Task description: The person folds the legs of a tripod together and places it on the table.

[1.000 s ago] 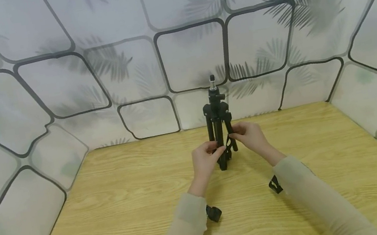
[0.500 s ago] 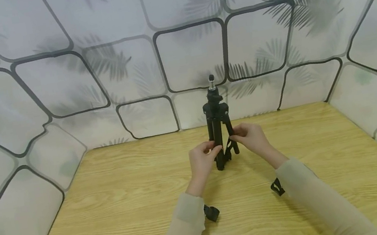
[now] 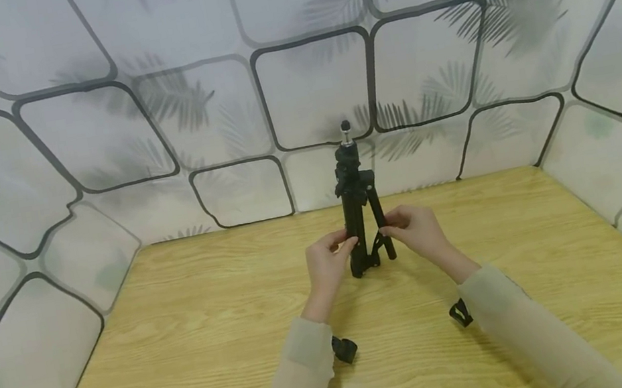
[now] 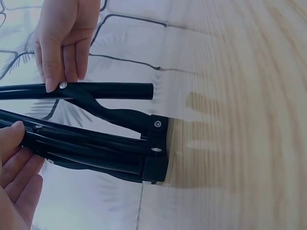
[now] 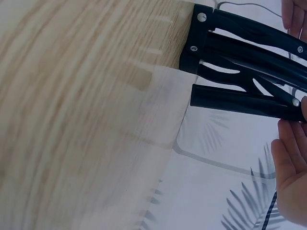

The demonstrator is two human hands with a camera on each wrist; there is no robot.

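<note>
A black tripod [image 3: 354, 214] with a silver stud on top stands upright near the back of the table, its legs close together. My left hand [image 3: 327, 263] pinches the left-hand legs between thumb and fingers. On the other side, my right hand [image 3: 417, 231] pinches the right leg [image 3: 376, 207] low down, near a strut joint. That leg stands slightly out from the others. In the left wrist view, a flat black brace [image 4: 115, 115] links it to the foot of the centre column. The right wrist view shows the leg's free end [image 5: 211, 97] near the tabletop.
The wood-grain table [image 3: 214, 318] meets a patterned light wall covering [image 3: 225, 112] close behind the tripod. Small black pieces, one beside the left sleeve [image 3: 344, 350] and one beside the right sleeve [image 3: 460, 314], show near the forearms.
The tripod has turned, its front leg swinging to the left, and its top has shifted slightly left. My left hand has moved left with the leg. My right hand has stayed nearly in place.
</note>
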